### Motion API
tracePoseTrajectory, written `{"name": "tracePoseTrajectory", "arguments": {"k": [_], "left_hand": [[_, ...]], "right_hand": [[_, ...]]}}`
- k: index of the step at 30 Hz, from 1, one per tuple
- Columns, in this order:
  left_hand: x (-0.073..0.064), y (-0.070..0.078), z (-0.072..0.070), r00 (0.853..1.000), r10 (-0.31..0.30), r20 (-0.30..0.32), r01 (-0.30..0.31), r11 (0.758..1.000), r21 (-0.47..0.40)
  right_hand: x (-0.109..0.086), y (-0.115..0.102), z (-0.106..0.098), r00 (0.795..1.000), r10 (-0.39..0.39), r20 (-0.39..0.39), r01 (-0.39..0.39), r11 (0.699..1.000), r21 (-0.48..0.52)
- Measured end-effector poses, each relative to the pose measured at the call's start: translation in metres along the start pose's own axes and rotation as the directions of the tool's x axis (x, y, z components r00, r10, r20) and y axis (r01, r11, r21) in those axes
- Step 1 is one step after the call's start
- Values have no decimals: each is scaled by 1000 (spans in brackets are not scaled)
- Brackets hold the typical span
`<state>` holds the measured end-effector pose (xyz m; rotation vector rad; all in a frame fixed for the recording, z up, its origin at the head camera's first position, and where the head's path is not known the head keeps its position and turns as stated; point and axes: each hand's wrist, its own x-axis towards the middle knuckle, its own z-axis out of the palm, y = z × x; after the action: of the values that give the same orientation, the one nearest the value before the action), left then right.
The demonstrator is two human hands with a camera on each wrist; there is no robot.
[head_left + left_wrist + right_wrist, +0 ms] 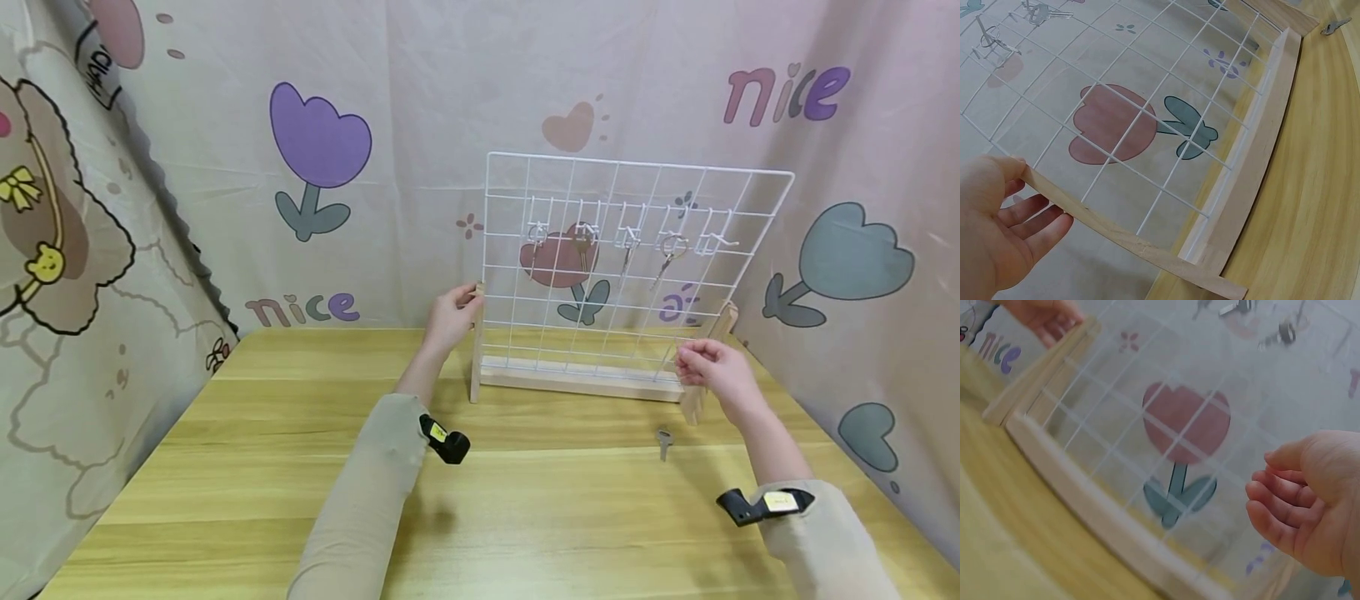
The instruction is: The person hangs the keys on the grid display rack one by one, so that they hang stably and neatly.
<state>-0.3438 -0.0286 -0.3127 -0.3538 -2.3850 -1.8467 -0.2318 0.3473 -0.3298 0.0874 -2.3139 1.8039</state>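
Observation:
A white wire grid rack (600,317) stands in a wooden base, tilted to the right side. My left hand (453,317) pinches the top of its left wooden post (1110,228) between thumb and fingers. Several hooks on the grid carry keys, among them one on a ring (673,246); the rightmost hook (716,242) bears no visible key. In front of the right post (723,321), my right hand (716,371) hovers with loosely curled fingers. The right wrist view shows nothing held in that hand (1310,500). A loose key (664,443) lies on the table below it.
The wooden table (262,483) spreads under both arms. A patterned curtain (427,83) hangs behind the rack and along both sides. The rack's wooden bottom bar (581,382) runs along the tabletop between the posts.

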Motion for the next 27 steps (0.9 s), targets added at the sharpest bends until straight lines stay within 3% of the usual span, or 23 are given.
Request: {"name": "tracePoseTrajectory", "arguments": {"k": [3, 11, 17, 27], "left_hand": [[0, 1, -1, 1000, 2, -3, -2, 1000, -4], [0, 4, -1, 1000, 4, -3, -5, 1000, -15], [0, 3, 0, 1000, 2, -6, -2, 1000, -3], [0, 0, 1, 1000, 0, -5, 0, 1000, 3]], "right_hand": [[-8, 16, -3, 999, 43, 17, -43, 999, -20], [-21, 49, -4, 983, 175, 54, -162, 969, -186], [-25, 67, 0, 967, 232, 102, -198, 943, -268], [-29, 86, 3, 985, 146, 96, -101, 924, -368]]}}
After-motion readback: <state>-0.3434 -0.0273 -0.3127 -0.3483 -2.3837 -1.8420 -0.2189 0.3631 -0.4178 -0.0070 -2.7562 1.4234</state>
